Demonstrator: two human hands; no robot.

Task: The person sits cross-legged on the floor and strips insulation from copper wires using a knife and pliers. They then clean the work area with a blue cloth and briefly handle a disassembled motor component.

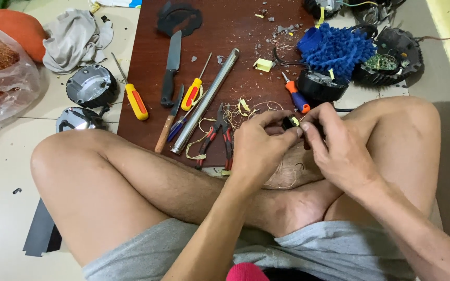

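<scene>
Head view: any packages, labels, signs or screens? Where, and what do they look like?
Clear plastic bag: far left on the floor, crumpled, filled with reddish copper-coloured wire.
Small yellow tag: on the small black part pinched between left hand and right hand; too small to tell more.
No signs or screens.

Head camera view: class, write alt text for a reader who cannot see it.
Both hands, left hand and right hand, pinch a small black part above crossed bare legs. Beyond lies a dark red board with a knife, screwdrivers, pliers and a metal tube.

Both hands [300,143] pinching small black part [290,123], pliers [219,132] on board [225,41]
</scene>
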